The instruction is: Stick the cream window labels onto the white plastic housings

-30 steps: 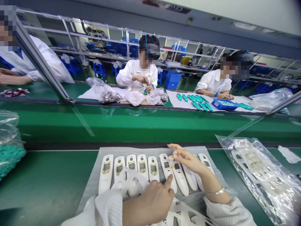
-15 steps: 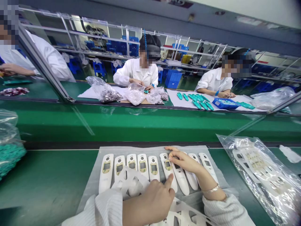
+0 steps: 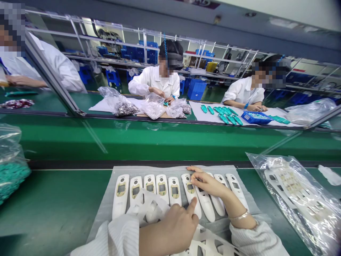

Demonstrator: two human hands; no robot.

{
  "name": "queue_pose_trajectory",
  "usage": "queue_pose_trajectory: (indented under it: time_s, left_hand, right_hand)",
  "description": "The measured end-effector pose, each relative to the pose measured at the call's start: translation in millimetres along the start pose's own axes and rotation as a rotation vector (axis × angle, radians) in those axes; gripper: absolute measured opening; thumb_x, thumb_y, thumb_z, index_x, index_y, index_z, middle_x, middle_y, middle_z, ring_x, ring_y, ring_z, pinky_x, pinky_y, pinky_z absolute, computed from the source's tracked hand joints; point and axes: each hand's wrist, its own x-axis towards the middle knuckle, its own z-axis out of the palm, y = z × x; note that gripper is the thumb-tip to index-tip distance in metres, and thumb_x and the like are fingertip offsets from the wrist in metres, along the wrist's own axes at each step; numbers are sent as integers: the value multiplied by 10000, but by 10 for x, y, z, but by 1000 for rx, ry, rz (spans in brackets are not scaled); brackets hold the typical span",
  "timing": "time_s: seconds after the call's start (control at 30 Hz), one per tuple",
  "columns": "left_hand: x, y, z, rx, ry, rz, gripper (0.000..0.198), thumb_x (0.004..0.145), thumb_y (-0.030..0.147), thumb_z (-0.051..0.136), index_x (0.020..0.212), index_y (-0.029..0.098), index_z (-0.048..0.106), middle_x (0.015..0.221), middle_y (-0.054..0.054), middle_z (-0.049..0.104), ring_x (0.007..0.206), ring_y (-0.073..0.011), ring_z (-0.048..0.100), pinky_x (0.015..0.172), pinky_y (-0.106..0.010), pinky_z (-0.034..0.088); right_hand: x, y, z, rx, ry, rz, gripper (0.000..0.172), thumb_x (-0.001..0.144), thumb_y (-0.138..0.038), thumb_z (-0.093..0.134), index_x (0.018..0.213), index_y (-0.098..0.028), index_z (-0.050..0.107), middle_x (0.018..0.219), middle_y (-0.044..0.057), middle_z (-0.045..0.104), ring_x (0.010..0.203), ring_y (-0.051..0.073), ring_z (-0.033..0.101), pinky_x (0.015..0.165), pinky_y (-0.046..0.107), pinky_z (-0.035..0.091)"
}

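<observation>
as the person's left hand (image 3: 169, 233) comes in from the bottom of the view, its extended index fingertip (image 3: 192, 206) presses on the lower end of a long white plastic device housing (image 3: 189, 188), sixth from the left in the row. the other fingers of that hand curl inward, so its grip is narrow, with nothing visibly held. the right hand (image 3: 209, 184) lies over the upper part of the same housing, its thumb and fingers drawn into a narrow pinch beside the small dark window. whether they hold some small piece there is too small to tell.

nine such housings, each with a dark window, lie side by side on a translucent white plastic sheet (image 3: 105, 199) on the green table (image 3: 53, 199). a white die-cut strip (image 3: 149, 206) lies across the housings on the left, under the left wrist's side. to the right lies a clear plastic bag of white die-cut sheets (image 3: 295, 195), and at the left edge a clear bag of teal parts (image 3: 10, 174).

beyond a clear partition, a co-worker in a white coat (image 3: 154, 80) works among clear bags of small parts, and another (image 3: 241, 92) sits near teal pieces and a blue plastic tray (image 3: 255, 117).
</observation>
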Motion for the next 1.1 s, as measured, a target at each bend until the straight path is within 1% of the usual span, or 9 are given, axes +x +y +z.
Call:
queue_pose_trajectory:
  time_s: [0.2,0.37,0.43,0.57,0.63,0.7,0.83,0.97,1.1]
  left_hand:
    - [-2,-1,-9,-13,-10,-7,235,719,196,410,930,121,481,1399,-207,235,576,-184,578,451,-333,429]
    - [-5,1,-35,-4,-18,-4,228,718,195,418,925,120,473,1397,-211,236,581,-179,583,451,-328,444]
    - [-7,1,-48,0,-14,0,224,716,198,415,916,120,476,1388,-209,258,568,-186,585,434,-332,444]
    - [-2,0,-43,0,15,-1,227,703,201,414,903,120,483,1372,-213,290,533,-192,580,416,-341,442]
    - [2,-1,-31,1,37,-2,220,704,204,412,894,122,485,1368,-212,300,520,-189,575,414,-344,442]
    - [3,-3,-24,-1,44,0,210,712,210,406,887,124,484,1368,-211,302,518,-190,573,410,-347,442]
    - [0,-4,-25,-10,22,0,212,722,218,405,895,123,484,1375,-212,286,548,-197,581,423,-352,451]
    - [4,2,-29,-11,1,-16,223,723,217,427,913,117,487,1379,-203,284,578,-185,585,464,-346,470]
    - [12,8,-46,-5,-10,-21,243,732,227,418,940,122,488,1387,-196,274,587,-189,585,463,-350,465]
  right_hand:
    - [0,-22,13,-26,19,10,281,834,-431,467,729,-190,568,1329,73,378,1265,241,286,1025,412,249]
    - [14,-29,38,-36,66,27,251,829,-401,471,739,-191,576,1310,82,398,1228,246,342,972,391,319]
    - [22,-10,54,-45,83,19,227,816,-382,496,731,-189,582,1299,83,411,1223,245,351,969,385,317]
    - [36,41,98,-70,123,4,152,717,-322,633,713,-186,565,1282,81,426,1203,247,377,996,393,275]
    - [38,49,115,-83,143,3,176,660,-277,682,719,-186,543,1277,84,426,1193,249,383,986,395,288]
    - [35,41,123,-99,145,0,198,635,-244,693,727,-187,527,1277,90,420,1191,247,381,979,398,297]
    - [30,9,130,-113,137,-11,200,640,-232,676,738,-191,507,1280,103,411,1201,246,369,978,413,302]
    - [31,-1,158,-134,156,-15,189,651,-212,648,735,-195,480,1279,104,414,1219,241,350,991,414,289]
    - [31,4,194,-156,181,-6,183,645,-197,640,734,-195,480,1274,110,421,1210,240,362,996,412,285]
